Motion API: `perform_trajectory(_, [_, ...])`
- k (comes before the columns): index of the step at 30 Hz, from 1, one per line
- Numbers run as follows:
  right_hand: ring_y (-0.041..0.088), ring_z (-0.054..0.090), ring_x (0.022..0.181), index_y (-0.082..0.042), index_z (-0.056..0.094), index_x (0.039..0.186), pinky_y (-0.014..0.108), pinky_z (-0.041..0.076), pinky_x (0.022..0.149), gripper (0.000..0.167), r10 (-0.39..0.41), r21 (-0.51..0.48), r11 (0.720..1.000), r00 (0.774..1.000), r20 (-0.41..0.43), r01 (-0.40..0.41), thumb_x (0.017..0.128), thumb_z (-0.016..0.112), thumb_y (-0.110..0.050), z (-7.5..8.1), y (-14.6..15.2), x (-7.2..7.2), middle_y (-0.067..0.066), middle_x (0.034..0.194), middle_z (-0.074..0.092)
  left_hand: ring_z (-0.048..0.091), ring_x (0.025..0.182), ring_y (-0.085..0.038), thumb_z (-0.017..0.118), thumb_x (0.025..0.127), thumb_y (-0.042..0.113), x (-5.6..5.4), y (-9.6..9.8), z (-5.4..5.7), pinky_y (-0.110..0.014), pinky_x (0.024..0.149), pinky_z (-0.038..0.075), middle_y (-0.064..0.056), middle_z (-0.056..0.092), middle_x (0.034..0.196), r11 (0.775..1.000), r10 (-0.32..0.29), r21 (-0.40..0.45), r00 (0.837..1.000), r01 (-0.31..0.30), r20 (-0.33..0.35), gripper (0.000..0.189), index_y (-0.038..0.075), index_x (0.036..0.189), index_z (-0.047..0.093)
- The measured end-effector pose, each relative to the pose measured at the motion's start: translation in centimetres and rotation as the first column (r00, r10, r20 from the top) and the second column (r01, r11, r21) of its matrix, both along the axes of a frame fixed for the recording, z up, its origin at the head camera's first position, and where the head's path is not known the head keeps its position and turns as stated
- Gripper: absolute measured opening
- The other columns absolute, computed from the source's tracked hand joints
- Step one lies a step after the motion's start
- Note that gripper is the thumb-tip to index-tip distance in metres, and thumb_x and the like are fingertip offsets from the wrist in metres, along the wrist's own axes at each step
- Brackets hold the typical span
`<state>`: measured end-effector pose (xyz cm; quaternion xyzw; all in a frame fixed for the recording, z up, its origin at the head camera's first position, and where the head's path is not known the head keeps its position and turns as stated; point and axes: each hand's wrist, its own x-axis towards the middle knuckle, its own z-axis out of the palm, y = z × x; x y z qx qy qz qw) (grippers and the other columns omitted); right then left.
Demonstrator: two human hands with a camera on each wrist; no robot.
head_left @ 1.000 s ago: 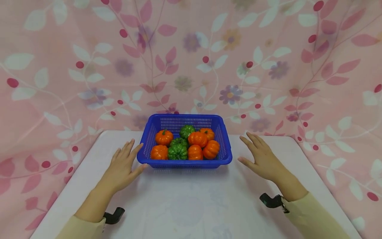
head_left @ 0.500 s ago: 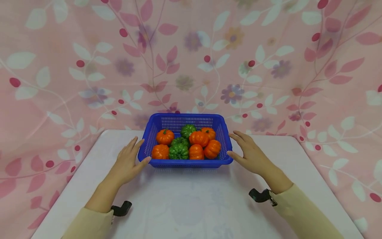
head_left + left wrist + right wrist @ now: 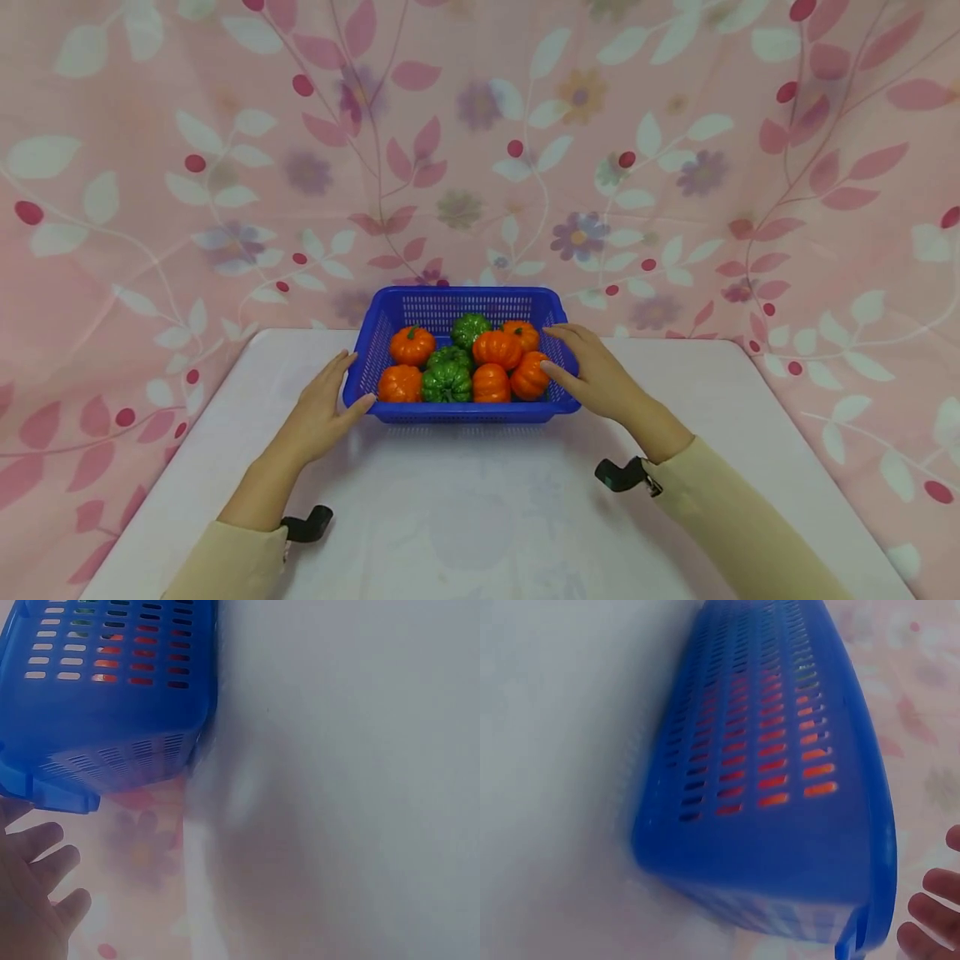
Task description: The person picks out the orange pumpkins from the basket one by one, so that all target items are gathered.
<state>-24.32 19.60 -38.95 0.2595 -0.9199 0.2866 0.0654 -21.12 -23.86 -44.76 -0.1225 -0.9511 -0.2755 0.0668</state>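
Note:
A blue plastic basket (image 3: 465, 410) stands on the table, holding several small orange pumpkins (image 3: 491, 383) and green pumpkins (image 3: 447, 382). My left hand (image 3: 318, 412) is at the basket's left rim with fingers extended; whether it touches cannot be told. Over the right rim reaches my right hand (image 3: 596, 375), its fingers loosely extended and the thumb close to an orange pumpkin (image 3: 530, 375) at the right end. In the left wrist view, the left fingers (image 3: 56, 866) lie beside the basket's rim. The right fingers (image 3: 934, 915) show spread in the right wrist view.
The white table (image 3: 480, 508) ends at the back against a pink floral cloth (image 3: 480, 167). A black device (image 3: 307, 525) is strapped at the left wrist, and another black device (image 3: 621, 475) at the right wrist.
The right hand has moved left, from beside the basket to over its right rim. The left hand has come slightly right, nearer the left rim. The basket stays in place.

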Motion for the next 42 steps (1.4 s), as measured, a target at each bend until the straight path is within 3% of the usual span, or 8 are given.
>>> perform_trajectory(6, [0.034, 0.040, 0.141, -0.009, 0.045, 0.148, 0.058, 0.033, 0.113, 0.057, 0.009, -0.044, 0.999, 0.998, 0.057, -0.006, 0.101, 0.059, -0.038, 0.6, -1.2, -0.7, 0.014, 0.151, 0.044, 0.023, 0.147, -0.045, 0.057, 0.098, 0.049, 0.0, -0.1, -0.1, -0.066, 0.115, 0.021, -0.020, 0.020, 0.164, 1.000, -0.008, 0.009, 1.000, 0.008, 0.000, 0.081, 0.005, 0.158, 0.025])
perform_trajectory(11, [0.034, 0.049, 0.131, -0.010, 0.045, 0.148, 0.056, 0.043, 0.107, 0.056, 0.024, -0.048, 0.999, 0.993, 0.113, -0.018, 0.101, 0.058, -0.039, 1.8, -2.1, -1.3, 0.013, 0.148, 0.046, 0.025, 0.146, -0.045, 0.058, 0.098, 0.051, 0.0, -0.1, -0.1, -0.065, 0.115, 0.023, -0.019, 0.022, 0.163, 1.000, -0.021, 0.019, 0.999, 0.022, -0.025, 0.083, 0.003, 0.157, 0.026])
perform_trajectory(17, [0.037, 0.053, 0.125, -0.009, 0.048, 0.146, 0.055, 0.047, 0.103, 0.053, 0.059, -0.080, 0.996, 0.981, 0.186, -0.044, 0.101, 0.059, -0.035, 3.8, -3.1, -2.0, 0.016, 0.146, 0.048, 0.025, 0.147, -0.044, 0.061, 0.096, 0.048, 0.0, -0.1, -0.3, -0.064, 0.115, 0.023, -0.018, 0.022, 0.164, 0.999, -0.022, 0.028, 0.999, 0.023, -0.024, 0.084, 0.004, 0.158, 0.025])
perform_trajectory(22, [0.034, 0.054, 0.125, -0.010, 0.050, 0.145, 0.053, 0.050, 0.099, 0.051, 0.055, -0.146, 0.989, 0.962, 0.267, -0.015, 0.101, 0.059, -0.035, 4.6, -4.3, -2.9, 0.013, 0.143, 0.052, 0.025, 0.147, -0.045, 0.063, 0.096, 0.047, 0.1, -0.2, -0.3, -0.064, 0.115, 0.023, -0.017, 0.021, 0.164, 1.000, -0.007, 0.017, 1.000, 0.007, -0.003, 0.085, 0.004, 0.159, 0.023])
perform_trajectory(27, [0.033, 0.055, 0.125, -0.010, 0.053, 0.141, 0.050, 0.050, 0.101, 0.046, 0.039, -0.232, 0.972, 0.934, 0.354, 0.048, 0.100, 0.062, -0.031, 3.8, -6.1, -4.1, 0.012, 0.141, 0.055, 0.025, 0.147, -0.044, 0.063, 0.096, 0.047, 0.3, -0.4, -0.2, -0.065, 0.114, 0.024, -0.018, 0.021, 0.164, 1.000, 0.005, 0.016, 1.000, -0.005, 0.006, 0.086, 0.004, 0.158, 0.024])
perform_trajectory(30, [0.035, 0.054, 0.126, -0.007, 0.053, 0.140, 0.051, 0.045, 0.105, 0.047, 0.006, -0.230, 0.969, 0.927, 0.375, 0.086, 0.100, 0.063, -0.030, 2.7, -7.1, -4.7, 0.017, 0.142, 0.053, 0.025, 0.147, -0.044, 0.063, 0.096, 0.046, 0.3, -0.4, -0.2, -0.064, 0.115, 0.023, -0.018, 0.022, 0.164, 1.000, 0.003, 0.012, 1.000, -0.003, 0.002, 0.086, 0.003, 0.158, 0.024])
perform_trajectory(35, [0.036, 0.051, 0.129, -0.007, 0.053, 0.139, 0.052, 0.042, 0.108, 0.048, -0.049, -0.205, 0.970, 0.931, 0.361, 0.130, 0.099, 0.065, -0.029, 0.7, -7.7, -5.3, 0.018, 0.143, 0.052, 0.025, 0.147, -0.043, 0.063, 0.096, 0.047, 0.1, -0.1, -0.2, -0.063, 0.116, 0.022, -0.018, 0.022, 0.164, 1.000, -0.011, 0.013, 1.000, 0.011, -0.001, 0.085, 0.004, 0.158, 0.024])
perform_trajectory(42, [0.034, 0.050, 0.130, -0.004, 0.052, 0.140, 0.051, 0.042, 0.109, 0.053, -0.041, -0.211, 0.969, 0.929, 0.368, 0.126, 0.096, 0.070, -0.026, -1.0, -7.7, -6.1, 0.018, 0.140, 0.054, 0.025, 0.147, -0.044, 0.063, 0.096, 0.047, 0.2, 0.3, 0.1, -0.063, 0.116, 0.022, -0.018, 0.022, 0.164, 1.000, -0.007, 0.009, 1.000, 0.007, 0.007, 0.085, 0.004, 0.158, 0.024])
